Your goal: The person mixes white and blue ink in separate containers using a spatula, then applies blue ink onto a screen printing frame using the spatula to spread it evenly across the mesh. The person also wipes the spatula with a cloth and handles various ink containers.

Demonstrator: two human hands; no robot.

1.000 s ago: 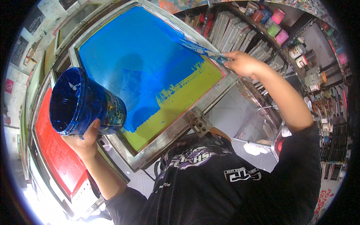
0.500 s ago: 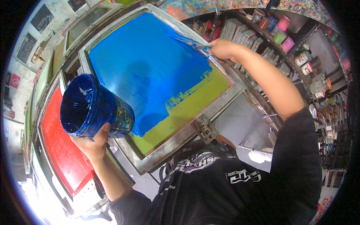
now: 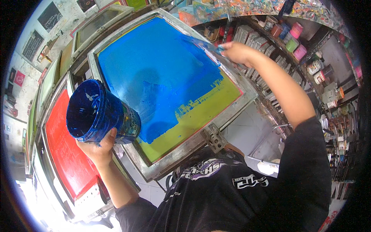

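Blue ink bucket (image 3: 101, 113), tilted with its open mouth toward the upper left of the frame, is gripped from beneath by the left hand (image 3: 98, 149) at left centre; it overlaps the lower left edge of the metal-framed screen (image 3: 170, 85). That screen is coated blue above and yellow-green below; a red screen (image 3: 67, 147) lies at lower left. At upper right, the right hand (image 3: 237, 52) is closed around a thin ink-smeared scraper (image 3: 203, 44) laid on the screen's upper right edge.

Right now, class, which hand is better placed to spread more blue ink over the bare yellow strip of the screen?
Probably the right hand: it holds the scraper against the screen. The left hand is occupied gripping the ink tub off to the side.
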